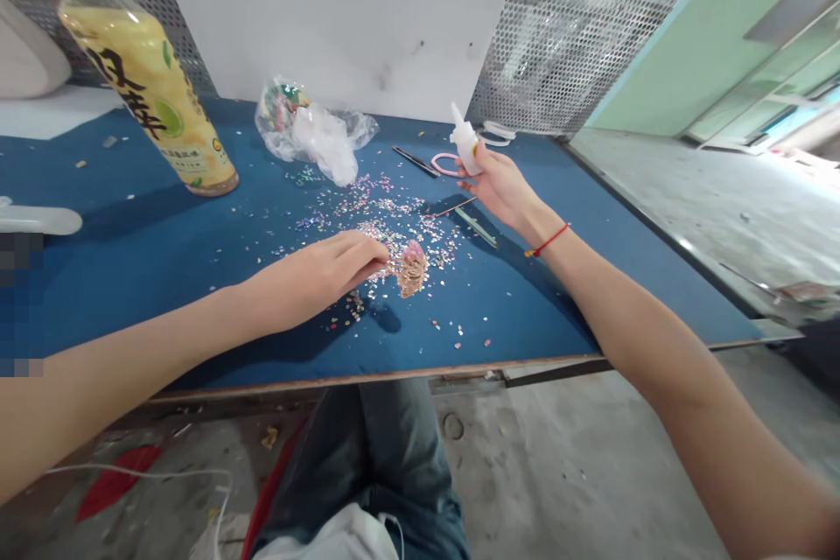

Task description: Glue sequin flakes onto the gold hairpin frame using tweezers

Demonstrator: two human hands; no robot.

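My left hand (338, 265) is pinched on a thin stick that carries a small sequin-covered ornament (412, 269), held just above the blue table (197, 245). My right hand (502, 185) is farther back, wrapped around a small white glue bottle (465, 141) with its nozzle pointing up. A red string circles my right wrist. Loose shiny sequins (367, 210) are scattered over the table between both hands.
A tall yellow drink bottle (148, 74) stands at the back left. A crumpled plastic bag (315, 136) lies at the back middle. Pink-handled scissors (446, 164), a black stick (416, 161) and a thin strip (476, 227) lie near my right hand. Perforated metal panels (577, 17) rise behind.
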